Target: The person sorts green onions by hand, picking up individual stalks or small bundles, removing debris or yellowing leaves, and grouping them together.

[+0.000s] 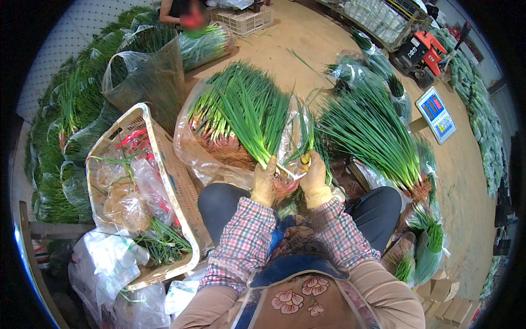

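My left hand (264,181), in a pale yellow glove, grips a small bunch of green onions (250,119) by its white stems, leaves pointing up and away. Reddish bulbs and roots (285,185) hang between my hands. The gloved right hand (315,172) pinches a loose green leaf or stalk (311,131) beside those stems. Just beyond my left hand, an open clear plastic bag (185,152) holds a large heap of green onions (218,123), roots towards me. To my right, a big bundle of green onions (370,135) lies across the scale, its roots by my right knee.
Left of me stands a cream plastic crate (181,205) with plastic bags and leaf scraps. A digital scale display (436,115) rises at the right. Wrapped onion bundles (427,251) lie beyond my right knee. Farther off are a person (172,12) and an orange pallet truck (431,53).
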